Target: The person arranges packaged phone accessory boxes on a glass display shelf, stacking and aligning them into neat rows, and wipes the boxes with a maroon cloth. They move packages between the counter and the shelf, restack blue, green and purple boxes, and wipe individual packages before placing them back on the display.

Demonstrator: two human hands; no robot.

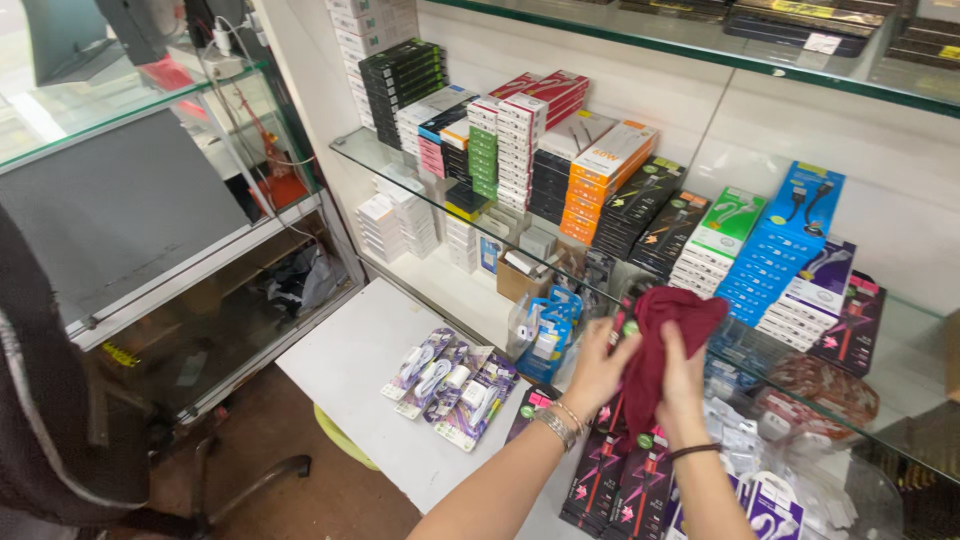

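Dark red cloth [665, 345] bunched upright just in front of the glass shelf [900, 420] edge, pinched between left hand [598, 368] and right hand [683, 385], both closed on it, equally near.

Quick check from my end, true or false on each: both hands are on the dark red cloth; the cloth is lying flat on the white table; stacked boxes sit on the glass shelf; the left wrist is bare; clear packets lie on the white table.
1. Both hands are on the dark red cloth. True: the left hand and the right hand both hold it.
2. The cloth lies flat on the white table. False: it is held up at the edge of the glass shelf.
3. Stacked boxes sit on the glass shelf. True.
4. The left wrist is bare. False: it wears metal bangles.
5. Clear packets lie on the white table. True.
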